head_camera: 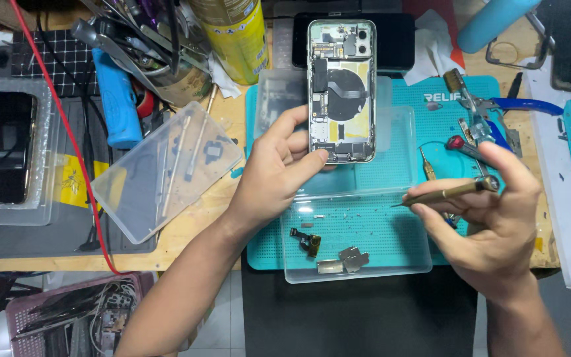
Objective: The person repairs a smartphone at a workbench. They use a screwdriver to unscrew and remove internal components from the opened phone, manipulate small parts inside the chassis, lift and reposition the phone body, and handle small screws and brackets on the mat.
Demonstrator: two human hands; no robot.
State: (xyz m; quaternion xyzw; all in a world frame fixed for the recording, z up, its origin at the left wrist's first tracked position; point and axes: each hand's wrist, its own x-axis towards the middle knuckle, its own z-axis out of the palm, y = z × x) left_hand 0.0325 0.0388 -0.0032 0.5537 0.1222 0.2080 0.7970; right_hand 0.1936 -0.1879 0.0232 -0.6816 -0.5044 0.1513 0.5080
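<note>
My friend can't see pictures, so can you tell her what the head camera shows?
A person's left hand holds up an opened phone, its insides showing, while the right hand holds a thin brass screwdriver. Below them, on a teal mat, a clear tray holds small metal parts. Tools clutter the workbench around them.

An opened phone (342, 89) is held upright by the left hand (275, 168) above a clear plastic tray (391, 264) of small parts. A brass screwdriver (445, 194) is gripped in the right hand (494, 225).
</note>
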